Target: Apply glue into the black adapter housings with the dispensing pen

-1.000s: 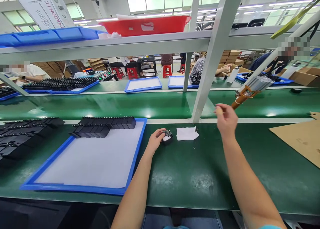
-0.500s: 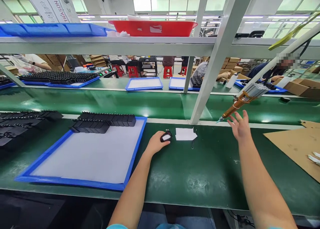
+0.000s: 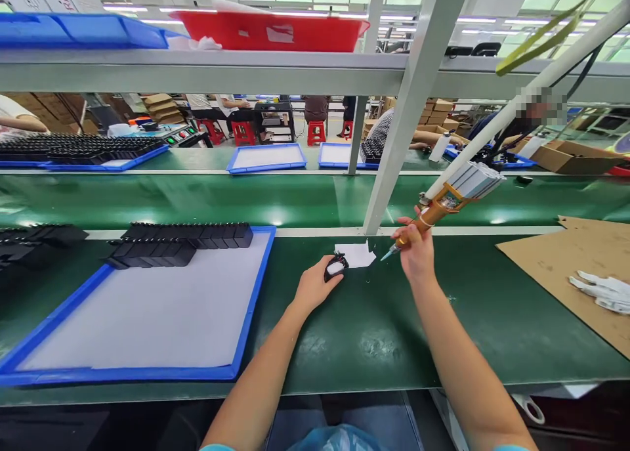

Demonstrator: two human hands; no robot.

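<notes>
**Workbench, head view.** The left hand point(image 3: 315, 285) pinches one small black part point(image 3: 336, 267) on the green mat point(image 3: 374, 333), just beside one white paper slip point(image 3: 358, 254). The right hand point(image 3: 417, 253) is closed round one orange tool point(image 3: 429, 216), whose tip points left toward the part and stays clear of it. Near left: one blue tray point(image 3: 251, 306) bearing two rows of black parts point(image 3: 182, 241). Far: two white-lined trays point(image 3: 268, 157). Right: one cardboard sheet point(image 3: 566, 267) carrying white gloves point(image 3: 603, 292).
</notes>
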